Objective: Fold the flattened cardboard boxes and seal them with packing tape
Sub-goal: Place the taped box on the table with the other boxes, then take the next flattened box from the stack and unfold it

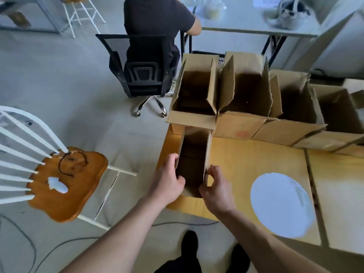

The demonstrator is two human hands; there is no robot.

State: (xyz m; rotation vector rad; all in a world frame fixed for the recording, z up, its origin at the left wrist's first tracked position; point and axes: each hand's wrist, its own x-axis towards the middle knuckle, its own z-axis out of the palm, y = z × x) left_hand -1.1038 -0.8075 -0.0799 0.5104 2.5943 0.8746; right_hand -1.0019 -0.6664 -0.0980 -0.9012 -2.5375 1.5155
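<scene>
At the left edge of the tabletop (256,160) stands an open cardboard box (194,158). Left hand (167,180) grips its left wall; right hand (216,191) pinches the right wall.

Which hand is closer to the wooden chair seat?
Left. The left hand grips the box on its chair-side wall; the right hand pinches the opposite wall, farther from the wooden chair seat.

Left hand (167,181) and right hand (218,191) grip, curled.

open brown box (194,164) standing upright
</scene>
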